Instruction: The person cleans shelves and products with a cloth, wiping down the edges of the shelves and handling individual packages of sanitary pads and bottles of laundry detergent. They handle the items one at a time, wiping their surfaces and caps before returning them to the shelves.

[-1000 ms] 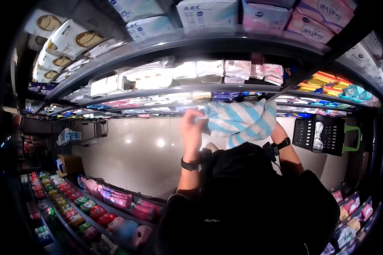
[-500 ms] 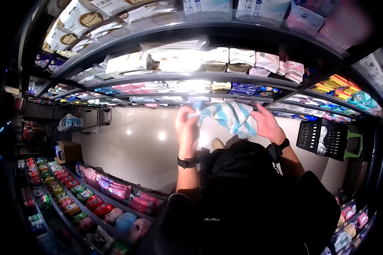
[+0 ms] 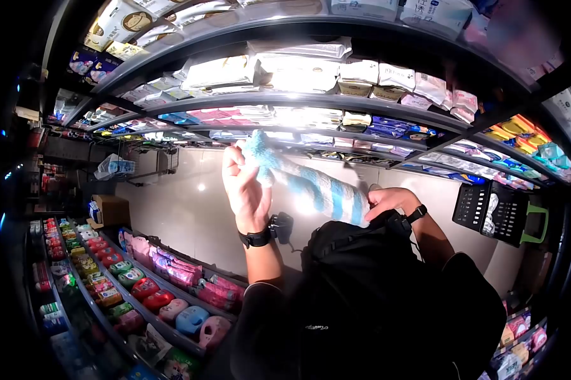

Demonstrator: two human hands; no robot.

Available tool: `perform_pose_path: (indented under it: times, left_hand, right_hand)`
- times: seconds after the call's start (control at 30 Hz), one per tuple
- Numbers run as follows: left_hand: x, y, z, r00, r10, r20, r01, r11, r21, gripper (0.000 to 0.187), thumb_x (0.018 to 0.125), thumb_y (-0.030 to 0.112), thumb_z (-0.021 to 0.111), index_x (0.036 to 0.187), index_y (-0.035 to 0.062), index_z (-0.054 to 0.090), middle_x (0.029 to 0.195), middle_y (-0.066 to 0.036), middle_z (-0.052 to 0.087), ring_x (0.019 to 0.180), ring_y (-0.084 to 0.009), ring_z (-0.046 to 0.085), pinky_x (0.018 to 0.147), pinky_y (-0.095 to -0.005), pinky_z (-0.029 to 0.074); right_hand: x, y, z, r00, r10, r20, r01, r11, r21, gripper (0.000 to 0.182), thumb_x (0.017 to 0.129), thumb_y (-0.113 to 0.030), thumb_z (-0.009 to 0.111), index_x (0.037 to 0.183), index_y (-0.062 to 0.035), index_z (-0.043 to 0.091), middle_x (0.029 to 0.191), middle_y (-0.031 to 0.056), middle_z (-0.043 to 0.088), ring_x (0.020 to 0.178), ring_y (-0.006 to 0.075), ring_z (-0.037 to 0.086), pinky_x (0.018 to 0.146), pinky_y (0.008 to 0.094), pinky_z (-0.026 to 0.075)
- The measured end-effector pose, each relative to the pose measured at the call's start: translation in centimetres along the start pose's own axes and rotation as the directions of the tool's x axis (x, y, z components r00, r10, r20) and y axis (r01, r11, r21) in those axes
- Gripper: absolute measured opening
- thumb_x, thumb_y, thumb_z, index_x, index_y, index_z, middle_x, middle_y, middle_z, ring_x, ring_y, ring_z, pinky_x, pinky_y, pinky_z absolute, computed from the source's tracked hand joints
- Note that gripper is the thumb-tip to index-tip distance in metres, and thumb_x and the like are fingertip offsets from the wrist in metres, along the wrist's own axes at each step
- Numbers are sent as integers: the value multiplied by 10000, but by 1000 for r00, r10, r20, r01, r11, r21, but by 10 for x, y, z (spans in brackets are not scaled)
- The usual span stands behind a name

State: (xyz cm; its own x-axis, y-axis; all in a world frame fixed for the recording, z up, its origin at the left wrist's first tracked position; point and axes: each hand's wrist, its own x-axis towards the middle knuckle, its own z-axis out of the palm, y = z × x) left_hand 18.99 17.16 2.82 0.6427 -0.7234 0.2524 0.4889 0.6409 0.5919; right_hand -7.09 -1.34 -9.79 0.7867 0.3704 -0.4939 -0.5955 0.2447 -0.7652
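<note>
A fluffy blue-and-white striped cloth (image 3: pixel 328 191) stretches between my two hands above the floor. My left hand (image 3: pixel 247 193) pinches its bunched light-blue end, held higher and further left. At the lower right end, my right hand (image 3: pixel 394 201) grips the cloth's edge between thumb and fingers. The middle of the cloth is slightly smeared by motion. Both wrists wear dark bands.
Ahead, shelves (image 3: pixel 266 101) hold soft packs. On the right stands a black basket (image 3: pixel 466 202) with a green handle and a pale item inside. Bottles and pink packs line the lower-left shelf (image 3: pixel 171 288). A cardboard box (image 3: pixel 111 209) stands at the left.
The cloth has gone from crumpled to drawn out lengthwise. My left hand has moved left and up, my right slightly down. The view has shifted a little.
</note>
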Motion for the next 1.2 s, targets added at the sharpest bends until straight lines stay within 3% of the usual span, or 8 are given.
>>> perform_pose_path:
  times: [0.17, 0.33, 0.53, 0.8, 0.83, 0.93, 1.13, 1.2]
  left_hand:
    - [-5, 20, 26, 985, -68, -159, 51, 993, -111, 257, 774, -128, 534, 887, 78, 431, 1070, -79, 530, 1044, -217, 559, 920, -363, 491]
    - [-10, 15, 30, 999, -2, 49, 5, 998, -60, 232, 767, -85, 562, 894, 71, 447, 1095, -128, 544, 1054, -256, 563, 912, -379, 503]
    - [-13, 5, 51, 999, 48, -11, -46, 988, 150, 253, 816, -51, 603, 827, 94, 395, 949, -83, 512, 909, -187, 554, 764, -296, 513]
    - [-15, -10, 54, 975, 117, -187, -70, 968, 239, 209, 881, 6, 594, 915, 89, 405, 990, -105, 584, 870, -220, 631, 700, -295, 565]
    - [-16, -11, 56, 979, 116, -165, -72, 965, 252, 211, 879, 4, 594, 911, 91, 405, 992, -106, 584, 868, -220, 631, 699, -295, 565]
    - [-20, -14, 65, 982, 115, -146, -77, 967, 245, 223, 861, -7, 598, 911, 93, 406, 999, -108, 580, 881, -215, 627, 712, -315, 561]
    - [-23, -24, 44, 965, 170, -198, -114, 957, 265, 180, 884, -12, 588, 952, 95, 459, 985, -75, 595, 869, -179, 627, 766, -308, 538]
    - [-19, -27, 36, 912, 239, -334, -133, 941, 311, 168, 894, -3, 598, 990, 94, 500, 990, -61, 605, 887, -166, 625, 811, -305, 524]
  right_hand:
    - [34, 17, -7, 990, -64, 123, 84, 982, -167, 542, 864, -201, 712, 1330, -2, 520, 972, 14, 630, 791, 70, 511, 719, 216, 404]
    - [67, 7, 3, 938, -307, -160, 253, 924, -288, 618, 876, -227, 701, 1367, 19, 417, 845, 67, 606, 812, 116, 573, 689, 257, 466]
    - [87, -20, -5, 870, -470, -147, 340, 789, -512, 632, 822, -286, 724, 1374, -96, 483, 1149, 70, 608, 1006, 144, 559, 819, 284, 490]
    - [62, -30, -1, 988, -150, -48, 93, 801, -592, 740, 781, -255, 786, 1370, 14, 425, 1320, 140, 506, 1264, 221, 437, 1059, 331, 342]
    - [77, -8, -4, 918, -395, -23, 329, 796, -509, 763, 761, -368, 775, 1335, 19, 454, 1273, 212, 501, 1204, 310, 479, 1028, 360, 388]
    - [74, -24, 6, 636, -754, -161, 477, 549, -686, 710, 741, -259, 794, 1312, 8, 469, 1268, 194, 496, 1188, 310, 485, 1023, 377, 392]
    - [64, -29, -22, 924, -379, -58, 353, 899, -257, 392, 863, -94, 672, 1226, 10, 563, 1181, 85, 597, 1096, 122, 529, 883, 295, 465]
    - [54, -36, -30, 919, -394, -29, 394, 910, 131, 340, 912, -129, 603, 1205, 36, 557, 1097, 76, 621, 1021, 112, 543, 843, 286, 455]
